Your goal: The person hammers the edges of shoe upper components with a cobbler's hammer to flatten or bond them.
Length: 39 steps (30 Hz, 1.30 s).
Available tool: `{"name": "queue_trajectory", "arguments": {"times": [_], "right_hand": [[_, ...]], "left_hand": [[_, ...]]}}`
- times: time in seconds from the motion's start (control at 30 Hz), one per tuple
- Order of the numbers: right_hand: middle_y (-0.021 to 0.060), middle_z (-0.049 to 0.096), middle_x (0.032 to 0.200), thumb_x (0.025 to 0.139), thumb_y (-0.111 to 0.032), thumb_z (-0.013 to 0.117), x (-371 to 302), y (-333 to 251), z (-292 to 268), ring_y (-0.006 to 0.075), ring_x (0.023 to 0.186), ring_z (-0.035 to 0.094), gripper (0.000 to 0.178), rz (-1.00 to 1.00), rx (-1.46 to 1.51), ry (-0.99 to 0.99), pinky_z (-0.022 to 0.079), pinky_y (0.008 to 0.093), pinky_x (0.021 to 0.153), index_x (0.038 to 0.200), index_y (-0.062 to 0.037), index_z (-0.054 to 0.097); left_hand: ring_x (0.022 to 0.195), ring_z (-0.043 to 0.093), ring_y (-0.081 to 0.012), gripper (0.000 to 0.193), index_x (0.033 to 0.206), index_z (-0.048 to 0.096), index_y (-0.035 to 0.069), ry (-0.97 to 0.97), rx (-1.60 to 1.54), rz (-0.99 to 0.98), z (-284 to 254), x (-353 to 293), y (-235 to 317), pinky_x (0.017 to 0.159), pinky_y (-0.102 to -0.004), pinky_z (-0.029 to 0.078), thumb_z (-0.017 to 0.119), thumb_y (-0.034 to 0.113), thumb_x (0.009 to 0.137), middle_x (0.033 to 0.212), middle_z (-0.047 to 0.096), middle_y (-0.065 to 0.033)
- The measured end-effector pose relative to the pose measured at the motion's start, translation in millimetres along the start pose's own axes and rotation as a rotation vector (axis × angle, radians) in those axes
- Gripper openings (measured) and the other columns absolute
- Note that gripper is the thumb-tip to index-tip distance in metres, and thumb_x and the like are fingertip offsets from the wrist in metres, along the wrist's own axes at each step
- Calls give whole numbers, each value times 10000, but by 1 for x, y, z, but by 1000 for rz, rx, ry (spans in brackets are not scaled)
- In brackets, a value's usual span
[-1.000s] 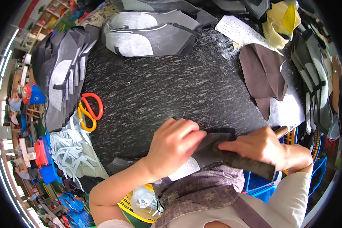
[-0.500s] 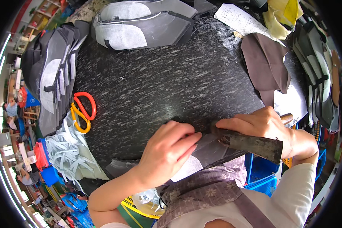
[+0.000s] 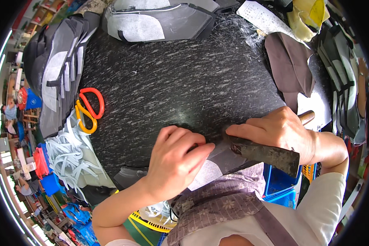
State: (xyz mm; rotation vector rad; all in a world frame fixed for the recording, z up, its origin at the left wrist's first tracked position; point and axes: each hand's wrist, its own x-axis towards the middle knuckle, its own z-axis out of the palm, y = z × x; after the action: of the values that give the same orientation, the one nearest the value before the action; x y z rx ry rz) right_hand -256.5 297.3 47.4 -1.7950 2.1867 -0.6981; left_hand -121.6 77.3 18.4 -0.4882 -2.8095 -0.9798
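Note:
My right hand [image 3: 281, 129] is closed round a hammer [image 3: 270, 155] with a worn, dark metal head and a wooden handle whose end sticks out past the wrist. Under the hammer lies a dark grey shoe-upper piece [image 3: 229, 160] with a whitish backing patch, along the near edge of the black table [image 3: 172, 90]. My left hand [image 3: 174, 162] is closed at the left part of this piece, thumb and fingers pinched at its edge. The hand hides what exactly sits between the fingertips. A gap separates the left fingertips from the hammer head.
Scissors [image 3: 86, 110] with red and yellow handles lie left, beside white strips [image 3: 69, 160]. Stacked grey pieces stand left [image 3: 55, 82], at the back [image 3: 180, 24] and right [image 3: 338, 69]. A brown piece [image 3: 289, 61] lies near a paper sheet [image 3: 262, 18]. A blue basket [image 3: 281, 197] stands below.
The view has shifted slightly, so things on the table appear higher. My left hand has turned a little, its fingers more curled. The right hand keeps the hammer, tilted slightly differently.

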Motion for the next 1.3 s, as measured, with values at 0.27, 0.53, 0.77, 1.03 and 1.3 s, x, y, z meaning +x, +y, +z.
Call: {"name": "queue_trajectory", "arguments": {"times": [0.27,0.53,0.77,1.03,1.3], "right_hand": [[38,636,751,808,-206,645,4,-5,12,195,579,653,379,-27,73,31,493,327,465,1154,-53,626],[20,708,781,704,-116,711,0,-27,53,52,476,510,449,-282,-308,353,321,217,419,1136,5,699],[-49,639,757,677,-227,642,-9,-19,39,57,491,492,544,-265,-422,213,340,231,448,1197,-80,699],[68,619,753,819,-198,697,-11,-23,-8,224,560,620,421,32,16,102,472,333,507,1185,-2,626],[106,653,791,873,-233,670,-13,-7,-4,284,627,670,369,95,117,18,498,377,505,1174,-24,627]], "left_hand": [[721,627,-259,197,936,725,18,42,-180,-131,3,-14,-2,610,-364,522,761,-12,745,915,618,-119],[809,592,-249,196,907,667,-38,38,22,60,5,-22,-2,672,-346,522,683,4,716,944,553,-99],[826,583,-244,235,958,653,-38,35,-1,69,6,-23,-1,690,-352,520,665,7,728,944,544,-101],[736,610,-246,202,971,703,-6,79,-25,53,15,-2,5,615,-350,514,737,-8,772,901,599,-89],[753,609,-243,231,984,690,-6,70,-78,0,12,-16,1,637,-359,516,722,50,762,920,609,-89]]}}
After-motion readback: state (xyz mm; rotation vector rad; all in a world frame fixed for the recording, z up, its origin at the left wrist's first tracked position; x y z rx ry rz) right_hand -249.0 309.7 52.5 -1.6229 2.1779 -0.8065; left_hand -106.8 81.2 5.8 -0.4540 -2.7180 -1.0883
